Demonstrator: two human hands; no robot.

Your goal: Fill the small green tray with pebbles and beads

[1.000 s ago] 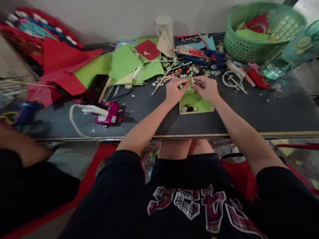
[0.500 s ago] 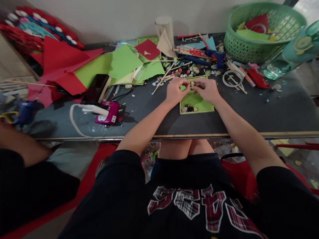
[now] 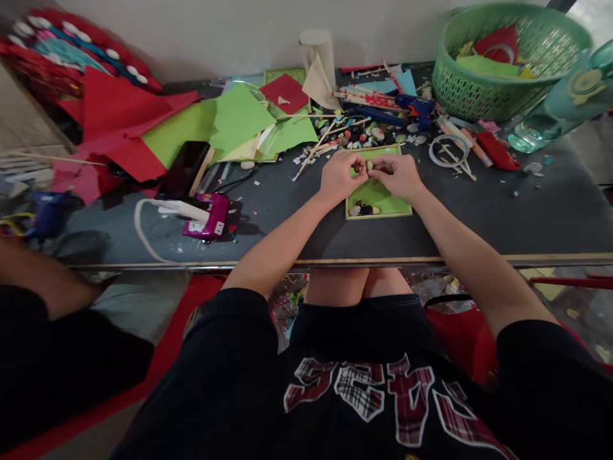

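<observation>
Over the green framed panel (image 3: pixel 390 199), my left hand (image 3: pixel 341 176) and my right hand (image 3: pixel 398 175) meet with their fingertips almost touching. Between them is a small yellow-green pebble (image 3: pixel 369 165), pinched by the fingers of both hands. The panel lies flat on the dark table, edged with thin pale sticks. A few black and pale pebbles (image 3: pixel 364 209) sit in its near left corner. Just behind the panel is a spread of loose coloured pebbles (image 3: pixel 377 134). My hands cover part of the panel's far half.
Red paper (image 3: pixel 119 108) and green paper (image 3: pixel 242 121) lie at left, near a phone (image 3: pixel 188 167) and a purple power block (image 3: pixel 215 217). A glue gun (image 3: pixel 419 110), tape roll (image 3: pixel 449 151), green basket (image 3: pixel 479 89) and bottle (image 3: pixel 546 108) stand right. Another person's arm (image 3: pixel 43 281) is far left.
My fingers have shifted slightly around the pebble, which now shows a little more clearly between the fingertips. The panel and the other things stay where they were.
</observation>
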